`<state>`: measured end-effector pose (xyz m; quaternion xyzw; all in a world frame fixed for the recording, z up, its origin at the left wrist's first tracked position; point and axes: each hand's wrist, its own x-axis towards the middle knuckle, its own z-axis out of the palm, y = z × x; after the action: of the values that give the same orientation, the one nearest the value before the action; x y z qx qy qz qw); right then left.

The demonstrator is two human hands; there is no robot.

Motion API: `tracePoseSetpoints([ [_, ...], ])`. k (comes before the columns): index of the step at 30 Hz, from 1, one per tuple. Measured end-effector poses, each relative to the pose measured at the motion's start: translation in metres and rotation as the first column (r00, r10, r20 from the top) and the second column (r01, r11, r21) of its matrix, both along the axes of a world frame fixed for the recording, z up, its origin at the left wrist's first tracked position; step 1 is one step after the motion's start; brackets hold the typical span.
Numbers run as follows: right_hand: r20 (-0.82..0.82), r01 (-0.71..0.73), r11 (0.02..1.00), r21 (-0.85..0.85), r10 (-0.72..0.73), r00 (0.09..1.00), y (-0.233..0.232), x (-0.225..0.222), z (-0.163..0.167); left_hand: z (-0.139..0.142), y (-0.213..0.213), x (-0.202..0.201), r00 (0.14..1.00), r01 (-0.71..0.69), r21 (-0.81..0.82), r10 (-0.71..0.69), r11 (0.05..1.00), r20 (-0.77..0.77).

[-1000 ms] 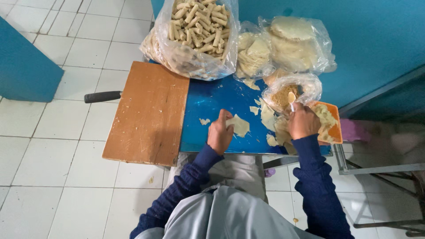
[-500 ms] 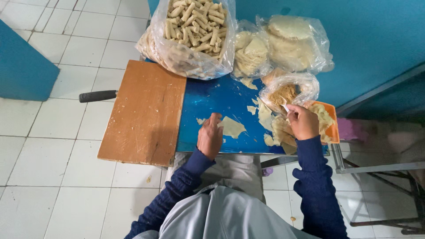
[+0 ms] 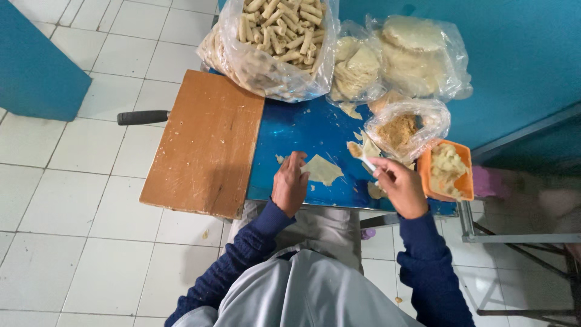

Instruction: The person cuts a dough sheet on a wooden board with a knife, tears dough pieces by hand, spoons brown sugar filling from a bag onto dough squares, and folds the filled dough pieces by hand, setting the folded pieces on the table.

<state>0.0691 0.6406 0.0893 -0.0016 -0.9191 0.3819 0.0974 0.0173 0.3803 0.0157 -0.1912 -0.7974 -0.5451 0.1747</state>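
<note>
wrapper [image 3: 322, 169] lies flat on the blue counter [image 3: 302, 127], just in front of the person, spread out so it can take filling. left hand [image 3: 290, 184] rests palm down at its left edge, fingers loosely spread and touching the sheet, likely pinning it so it won't slide. right hand [image 3: 399, 188] is closed around a small pale utensil [image 3: 367, 163], probably a spoon or stick, hard to tell at this size; its tip sits over a scrap of dough beside the bag of brown filling [image 3: 404, 128]. orange tub [image 3: 446, 169] of pale chunks stands just right of that hand, within easy reach. wooden board [image 3: 206, 142] lies on the counter's left part, overhanging the edge, bare. dark handle [image 3: 143, 117] sticks out from under it to the left. at the far edge, a big open bag of finished rolls [image 3: 278, 36], then two bags of stacked wrappers [image 3: 393, 54], kept out of the working spot. small dough scraps are scattered around the sheet. white tiled floor [image 3: 60, 200] below.
</note>
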Motion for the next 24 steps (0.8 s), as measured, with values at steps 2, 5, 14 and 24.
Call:
tracePoseSetpoints([
  [2,0.039,-0.076,0.996,-0.048,0.078,0.996,-0.017,0.0,-0.004,0.0,0.0,0.0,1.0,-0.001,0.02,0.0,1.0,0.026],
  [5,0.045,-0.144,0.989,0.013,0.143,0.989,-0.037,-0.002,-0.009,0.0,0.0,-0.001,0.995,-0.004,0.062,-0.002,0.998,0.097],
  [14,-0.206,-0.178,0.694,0.698,0.433,0.878,-0.05,0.004,-0.004,0.0,0.001,-0.004,0.993,0.025,0.119,-0.038,0.993,0.109],
  [24,-0.34,-0.046,0.722,0.69,0.379,0.861,-0.014,0.021,-0.016,-0.009,0.007,-0.011,0.988,0.124,0.15,-0.136,0.981,0.074],
])
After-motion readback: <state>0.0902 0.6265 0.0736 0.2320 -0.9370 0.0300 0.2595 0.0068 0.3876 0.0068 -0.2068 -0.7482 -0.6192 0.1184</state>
